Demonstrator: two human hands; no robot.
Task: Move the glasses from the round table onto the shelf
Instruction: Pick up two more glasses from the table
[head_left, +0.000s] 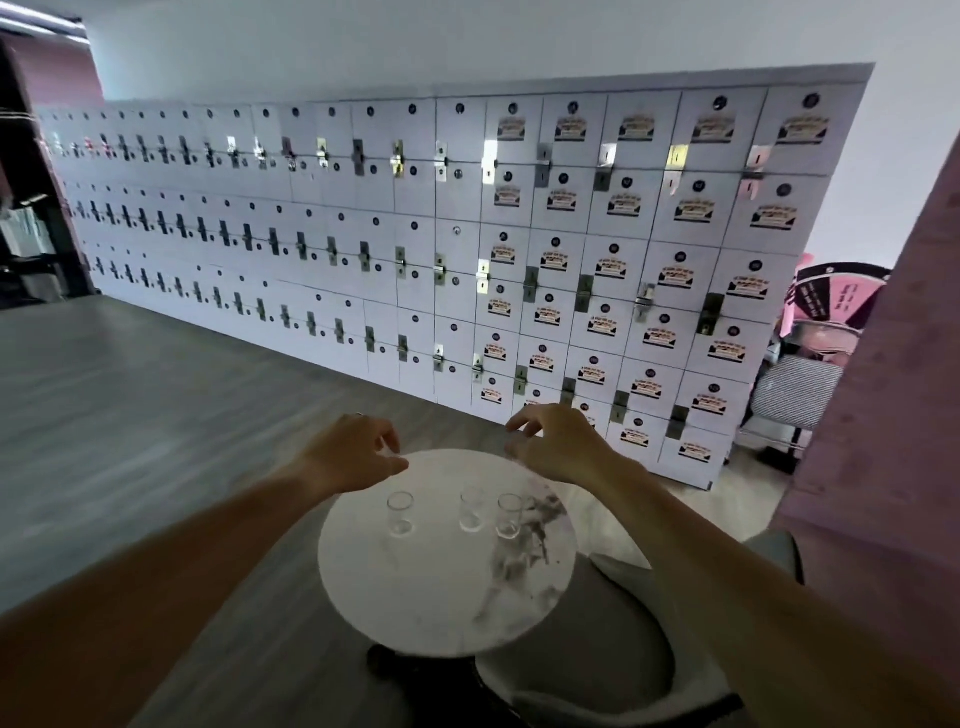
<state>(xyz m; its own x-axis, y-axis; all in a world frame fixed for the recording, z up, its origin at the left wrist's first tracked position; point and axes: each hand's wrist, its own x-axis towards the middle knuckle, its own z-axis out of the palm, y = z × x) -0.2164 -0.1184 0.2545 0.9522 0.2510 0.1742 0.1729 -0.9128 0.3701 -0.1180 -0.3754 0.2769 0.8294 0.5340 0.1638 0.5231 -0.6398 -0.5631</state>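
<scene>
Three clear small glasses stand in a row on the round white marble table (447, 597): the left glass (400, 513), the middle glass (471, 509) and the right glass (509, 515). Both my hands hover over the table's far edge, beyond the row. My left hand (353, 452) has its fingers curled around a faint, blurred clear glass (388, 448). My right hand (558, 447) pinches another faint clear glass (513, 446) between thumb and fingers. No shelf shows in this view.
A long wall of white lockers (415, 249) runs behind the table. Grey wood-look floor (130, 389) spreads to the left. A pink pillar (883, 415) stands at the right, and a pale chair (613, 670) sits under the table's near right side.
</scene>
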